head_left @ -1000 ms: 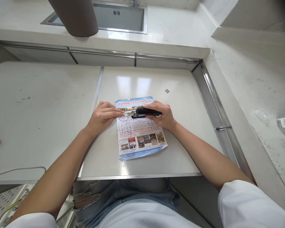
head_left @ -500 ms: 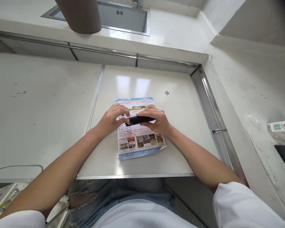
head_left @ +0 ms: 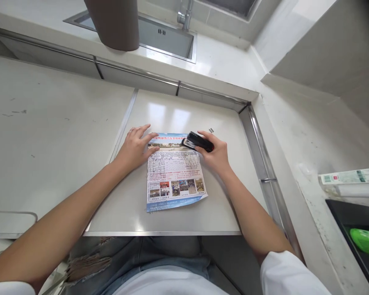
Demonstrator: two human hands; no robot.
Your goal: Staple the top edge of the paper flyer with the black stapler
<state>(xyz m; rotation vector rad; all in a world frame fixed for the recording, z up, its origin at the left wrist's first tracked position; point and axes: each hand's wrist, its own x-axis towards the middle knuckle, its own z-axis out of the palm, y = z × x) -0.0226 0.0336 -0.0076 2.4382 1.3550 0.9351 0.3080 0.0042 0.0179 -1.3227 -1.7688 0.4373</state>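
A printed leaflet (head_left: 178, 166) with blue bands at top and bottom lies on the white tabletop, its lower right corner slightly lifted. Many small staple-like marks run down its left side. My right hand (head_left: 214, 152) grips a black stapler (head_left: 199, 141) over the leaflet's upper right corner, its front end pointing left. With fingers spread, my left hand (head_left: 138, 144) rests at the upper left edge of the sheet, thumb and fingertips on or just over the paper. Beyond the stapler lie two small strips of staples (head_left: 211, 130).
A brown bin-like container (head_left: 117, 28) stands on the counter before the steel sink (head_left: 193, 51). Scattered staple-like bits (head_left: 15, 112) lie on the left tabletop (head_left: 64, 143). On the right counter are a white-green package (head_left: 353, 176) and a green object (head_left: 365, 241) in a black tray.
The stapler has moved from the leaflet's middle to its upper right, now held by the right hand alone. My left hand has come off it and opened. The view has shifted right.
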